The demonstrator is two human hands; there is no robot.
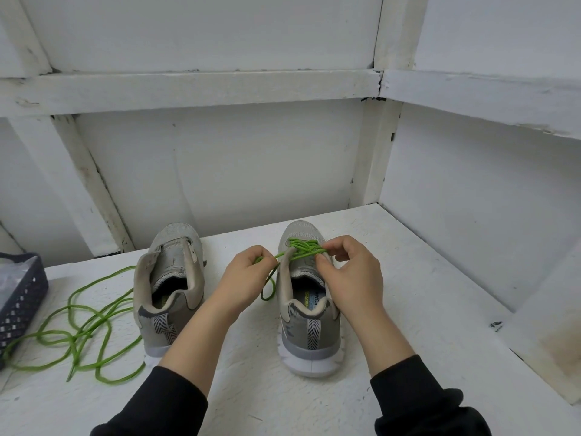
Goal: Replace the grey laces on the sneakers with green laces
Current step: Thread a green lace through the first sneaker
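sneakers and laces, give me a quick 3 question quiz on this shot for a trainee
1. What colour is the lace that the left hand and right hand pinch at the right sneaker?
2. True or false: the left sneaker is already laced.
3. The loose green lace lies:
A) inside the right sneaker
B) on the table, left of the left sneaker
C) draped over the right hand

Key: 1 green; 2 false; 3 B
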